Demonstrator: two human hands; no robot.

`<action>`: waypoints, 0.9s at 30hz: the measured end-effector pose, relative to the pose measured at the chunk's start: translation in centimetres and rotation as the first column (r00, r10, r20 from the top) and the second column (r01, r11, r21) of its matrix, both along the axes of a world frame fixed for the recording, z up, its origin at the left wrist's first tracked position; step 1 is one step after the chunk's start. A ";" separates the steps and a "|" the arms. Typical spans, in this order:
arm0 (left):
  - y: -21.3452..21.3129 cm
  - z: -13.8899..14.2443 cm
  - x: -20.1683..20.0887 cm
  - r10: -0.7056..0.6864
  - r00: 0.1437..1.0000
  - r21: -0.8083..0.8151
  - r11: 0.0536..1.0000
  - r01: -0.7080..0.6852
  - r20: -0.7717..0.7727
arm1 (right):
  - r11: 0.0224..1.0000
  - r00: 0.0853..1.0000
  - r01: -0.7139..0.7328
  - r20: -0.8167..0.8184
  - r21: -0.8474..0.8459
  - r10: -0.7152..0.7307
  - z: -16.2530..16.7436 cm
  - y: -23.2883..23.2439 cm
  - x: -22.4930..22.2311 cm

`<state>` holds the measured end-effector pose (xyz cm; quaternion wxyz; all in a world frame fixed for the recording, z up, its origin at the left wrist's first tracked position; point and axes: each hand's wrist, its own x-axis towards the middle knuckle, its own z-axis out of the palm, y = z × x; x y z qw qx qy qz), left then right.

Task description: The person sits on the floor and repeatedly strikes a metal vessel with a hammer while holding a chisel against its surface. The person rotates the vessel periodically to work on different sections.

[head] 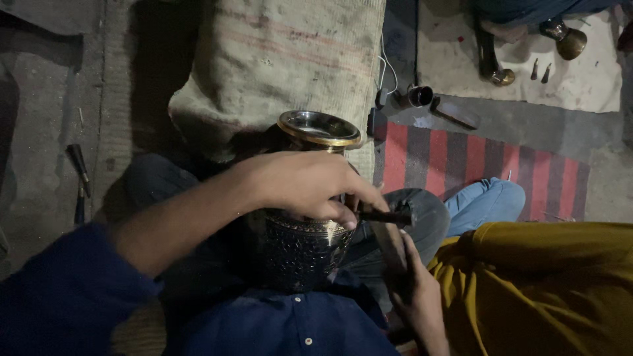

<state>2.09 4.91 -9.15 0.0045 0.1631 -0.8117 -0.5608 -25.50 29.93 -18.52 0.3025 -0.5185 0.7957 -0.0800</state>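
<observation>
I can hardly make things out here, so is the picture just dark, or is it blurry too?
Head view: dim overall, with deep shadow over the lap and the dark engraved vase body. Its brass rim catches a soft glint. The left hand is lit and fairly sharp; the right hand sinks into shadow. The striped mat looks clearer.

Dim light falls on a grey concrete floor (39, 165), worn and dusty. A red and grey striped mat (475, 165) lies to the right, with a pale cloth sheet (580, 86) beyond it. A coarse burlap sack (277, 59) covers what may be a cushion. Thin white cables (389, 69) trail beside it.
</observation>
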 end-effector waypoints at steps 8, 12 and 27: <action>-0.5 0.4 -0.2 -0.060 0.998 -0.023 0.998 0.060 -0.005 | 0.782 0.896 0.399 0.384 -0.480 -0.222 1.0 2.2 0.9; -0.3 1.1 0.0 -0.047 0.994 -0.104 0.993 0.058 0.098 | 0.811 0.920 0.302 0.376 -0.501 -0.111 2.5 1.3 0.7; 1.8 0.0 1.0 0.218 0.976 -0.051 0.975 -0.218 -0.003 | 0.789 0.477 0.614 0.793 0.007 -0.378 4.1 -3.1 -6.1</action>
